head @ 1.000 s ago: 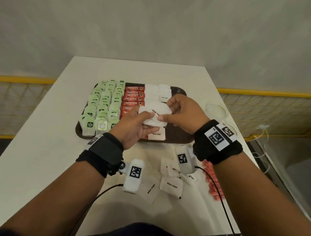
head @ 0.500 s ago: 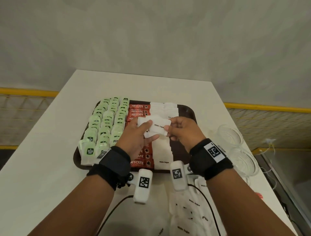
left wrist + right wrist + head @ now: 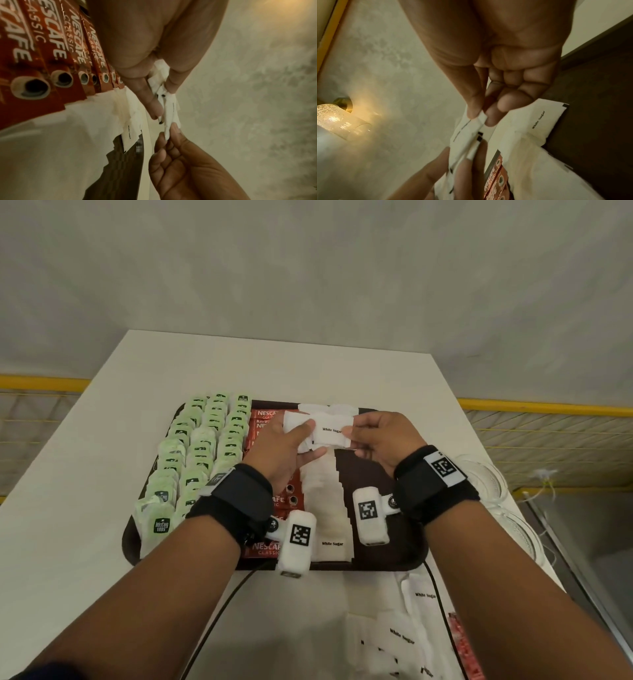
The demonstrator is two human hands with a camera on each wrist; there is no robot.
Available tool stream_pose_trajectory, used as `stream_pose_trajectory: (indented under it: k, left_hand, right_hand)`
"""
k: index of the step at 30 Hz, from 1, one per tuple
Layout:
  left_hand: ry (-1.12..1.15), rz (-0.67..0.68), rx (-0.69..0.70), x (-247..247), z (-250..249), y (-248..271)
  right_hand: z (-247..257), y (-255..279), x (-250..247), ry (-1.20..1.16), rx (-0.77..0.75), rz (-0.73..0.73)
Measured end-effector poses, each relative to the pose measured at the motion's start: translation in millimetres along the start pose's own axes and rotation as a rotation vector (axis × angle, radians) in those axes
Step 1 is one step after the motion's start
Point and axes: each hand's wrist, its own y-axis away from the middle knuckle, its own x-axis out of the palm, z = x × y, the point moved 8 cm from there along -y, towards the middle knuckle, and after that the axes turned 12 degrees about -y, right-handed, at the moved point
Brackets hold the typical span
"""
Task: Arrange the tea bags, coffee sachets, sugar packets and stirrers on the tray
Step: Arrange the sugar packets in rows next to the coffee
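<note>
On the left of the tray [image 3: 132, 546] we see the green tea bags [image 3: 202, 446] in neat rows. Next to them lie the red coffee sachets [image 3: 265, 419], and next to those a long row of white sugar packets [image 3: 323, 491].

Our left hand [image 3: 284, 453] is up above the tray. Its thumb and fingers are curled round a small stack of sugar packets [image 3: 320, 431]. Our right hand [image 3: 378, 440] pinches the other end of the top packet between thumb and fingertip. The stack hangs in the air over the far part of the tray, above the sugar row.

We think these packets are very light and soft. The paper bends and can slide off the stack, so we should hold it by the flat edges and not squeeze hard, or it may rip.

On the right, more sugar packets [image 3: 400, 635] lie loose on the table [image 3: 68, 508], near us. We cannot make out any stirrers.
</note>
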Motion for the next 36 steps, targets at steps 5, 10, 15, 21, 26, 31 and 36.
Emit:
stream_pose_trajectory:
  k: [5, 10, 15, 21, 26, 31, 36]
  left_hand:
    - [-0.002, -0.068, 0.024, -13, -8, -8]
    - [-0.012, -0.102, 0.022, -24, -11, -9]
    - [-0.042, -0.115, 0.005, -27, -5, -7]
    - [-0.007, -0.074, -0.048, -26, 4, -4]
    - [-0.004, -0.029, -0.06, -22, 4, -2]
    - [-0.094, -0.035, -0.036, -22, 5, -2]
    - [-0.145, -0.032, -0.017, -12, 4, 1]
  right_hand:
    - [5, -14, -20, -0.107, -0.044, -0.109]
    - [-12, -33, -47, 0.075, 0.069, -0.219]
    - [-29, -42, -44, 0.421, 0.242, -0.163]
    - [-38, -54, -43, 0.362, 0.245, -0.168]
    - [-40, -60, -43, 0.386, 0.25, -0.168]
    - [-7, -52, -33, 0.663, 0.018, -0.185]
    - [-1, -25, 16, 0.476, -0.029, 0.192]
